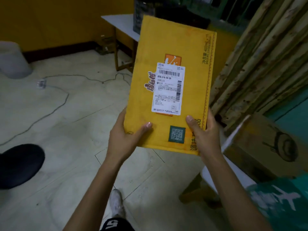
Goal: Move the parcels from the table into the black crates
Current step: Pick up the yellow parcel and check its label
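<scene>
Left hand and right hand tight on yellow parcel, its underside unseen

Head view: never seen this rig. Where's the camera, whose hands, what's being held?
There is no robot here. A person wears one wide-angle camera on their head, looking forward and down, so you see their own arms.

The left hand and right hand grip the near end of a flat yellow parcel, thumbs on top. The fingers underneath are hidden. The parcel carries a white shipping label and is held in the air above the tiled floor, where a cable lies.

Beyond the parcel is a white table carrying what look like the black crates. At the right, a cardboard box sits on a nearer table.
</scene>
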Available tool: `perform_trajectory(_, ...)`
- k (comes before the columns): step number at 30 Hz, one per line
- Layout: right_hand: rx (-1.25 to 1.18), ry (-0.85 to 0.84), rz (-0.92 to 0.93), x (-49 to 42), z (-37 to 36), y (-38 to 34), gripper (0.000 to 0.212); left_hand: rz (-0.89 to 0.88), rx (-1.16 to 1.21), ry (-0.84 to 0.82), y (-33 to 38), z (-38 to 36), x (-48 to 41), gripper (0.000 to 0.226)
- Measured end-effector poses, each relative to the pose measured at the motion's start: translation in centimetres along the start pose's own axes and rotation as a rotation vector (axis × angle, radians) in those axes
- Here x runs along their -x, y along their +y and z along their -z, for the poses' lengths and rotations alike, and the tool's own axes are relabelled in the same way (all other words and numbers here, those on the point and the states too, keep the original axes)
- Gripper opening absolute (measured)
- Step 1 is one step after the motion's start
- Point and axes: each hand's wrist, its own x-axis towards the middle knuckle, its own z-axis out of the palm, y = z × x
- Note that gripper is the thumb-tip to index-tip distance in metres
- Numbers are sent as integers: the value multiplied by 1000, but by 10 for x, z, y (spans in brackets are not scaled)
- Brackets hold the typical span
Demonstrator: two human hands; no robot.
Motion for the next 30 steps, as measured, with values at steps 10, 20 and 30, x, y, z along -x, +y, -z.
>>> perform_trajectory(10,180,-241,-76,-110,-177,28,76,67,-74,235,-44,131,-174,77)
perform_trajectory(20,35,-230,-190,-226,-291,64,84,43,-95,269,-74,179,-312,64)
perform_trajectory(30,-187,-120,-128,-456,-385,69,68,-179,-112,236,-40,178,-564,54)
